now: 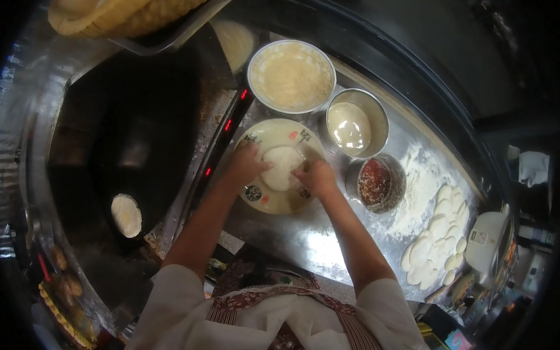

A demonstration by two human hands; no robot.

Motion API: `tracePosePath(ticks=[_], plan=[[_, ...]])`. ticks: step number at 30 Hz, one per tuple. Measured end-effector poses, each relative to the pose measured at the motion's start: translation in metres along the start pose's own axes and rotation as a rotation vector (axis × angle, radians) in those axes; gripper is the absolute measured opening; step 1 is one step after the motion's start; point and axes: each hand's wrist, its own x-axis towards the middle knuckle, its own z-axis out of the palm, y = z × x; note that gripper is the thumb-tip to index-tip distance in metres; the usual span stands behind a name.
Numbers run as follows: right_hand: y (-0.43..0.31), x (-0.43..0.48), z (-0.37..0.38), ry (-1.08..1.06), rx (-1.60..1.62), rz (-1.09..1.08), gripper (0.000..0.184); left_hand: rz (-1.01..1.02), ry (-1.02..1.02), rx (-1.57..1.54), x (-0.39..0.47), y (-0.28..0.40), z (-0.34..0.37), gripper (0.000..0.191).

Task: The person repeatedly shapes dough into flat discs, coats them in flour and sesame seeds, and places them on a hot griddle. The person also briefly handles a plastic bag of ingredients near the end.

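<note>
A flat round of pale dough point(282, 168) lies in the middle of a cream plate point(279, 203) decorated with dark characters and red marks. My left hand point(249, 163) is over the plate's left side, its thumb reaching the dough's edge; whether its fingers grip anything is unclear. From the right, my right hand point(318, 176) has thumb and fingertips together at the dough's right edge. Just beyond the plate stands a white bowl point(292, 76) of tan powder. A metal pot point(358, 124) holds a glossy pale mass, and a smaller metal pot point(377, 185) contains red, seed-flecked stuff.
On my left is a dark griddle point(142, 138) with one oval flatbread point(126, 216) and red-lit displays along its edge. Scattered flour point(418, 189) and several dough pieces point(437, 240) cover the steel counter's right part. A white cooker point(488, 240) stands beyond; a basket point(142, 13) is top left.
</note>
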Motion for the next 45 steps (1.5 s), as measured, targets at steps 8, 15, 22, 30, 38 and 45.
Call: tracePosePath(ticks=[8,15,22,30,38,45], plan=[[0.003,0.007,0.004,0.071,0.052,-0.036,0.031,0.058,-0.036,-0.156,0.012,-0.009,0.010,0.035],[0.000,0.006,0.002,0.109,0.069,0.088,0.033,-0.243,-0.323,-0.203,0.012,-0.004,0.002,0.034],[0.001,0.003,0.004,0.026,0.083,0.055,0.034,-0.036,-0.239,-0.274,0.012,0.000,0.000,0.031],[0.000,0.000,0.001,0.177,0.173,0.030,0.032,-0.117,-0.303,-0.247,0.013,0.005,-0.001,0.034],[-0.004,-0.004,0.002,0.071,0.137,0.028,0.033,-0.069,-0.323,-0.171,0.014,0.004,0.001,0.035],[0.000,-0.005,0.005,0.210,0.186,-0.039,0.028,0.054,-0.293,-0.317,0.016,-0.004,0.009,0.034]])
